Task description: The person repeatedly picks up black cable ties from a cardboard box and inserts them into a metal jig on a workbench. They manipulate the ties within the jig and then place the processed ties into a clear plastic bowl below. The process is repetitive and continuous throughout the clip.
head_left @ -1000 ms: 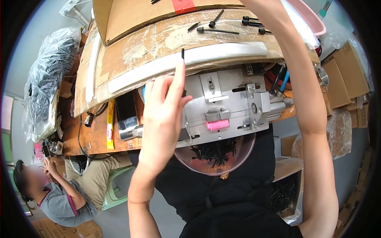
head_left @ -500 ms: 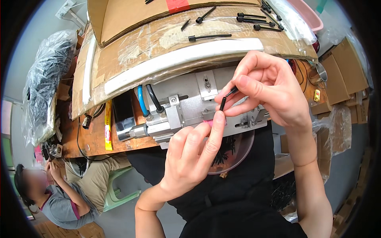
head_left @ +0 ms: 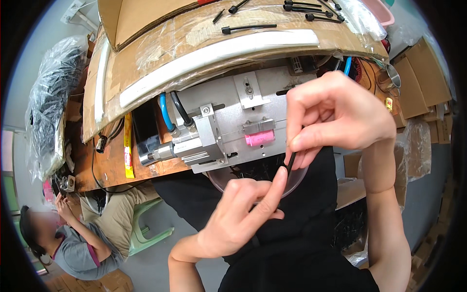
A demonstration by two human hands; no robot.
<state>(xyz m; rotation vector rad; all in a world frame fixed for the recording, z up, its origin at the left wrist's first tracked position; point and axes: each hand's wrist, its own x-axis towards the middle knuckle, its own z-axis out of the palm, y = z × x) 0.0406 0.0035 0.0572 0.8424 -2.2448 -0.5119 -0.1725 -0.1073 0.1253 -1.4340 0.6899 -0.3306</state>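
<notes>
My right hand (head_left: 335,117) pinches a thin black strip (head_left: 290,163) between thumb and fingers, in front of a metal jig (head_left: 243,121). My left hand (head_left: 233,219) reaches up from below. Its forefinger tip meets the strip's lower end and its other fingers are curled. The jig carries a pink block (head_left: 259,138), a silver cylinder (head_left: 160,153), and blue and black hoses (head_left: 165,114). Under the jig's near edge, a clear bowl (head_left: 296,182) holds several black pieces and is partly hidden by my hands.
Behind the jig, a cardboard-covered bench (head_left: 160,44) bears a white strip (head_left: 219,53) and several black ties (head_left: 248,28). A plastic-wrapped bundle (head_left: 51,107) stands at the left. Another person (head_left: 78,243) sits low at the left beside a green stool (head_left: 146,228). Cardboard boxes (head_left: 418,78) stand at the right.
My right hand came down from the bench with a black strip and now holds it before the jig. My left hand dropped from the jig's front to meet the strip's lower end.
</notes>
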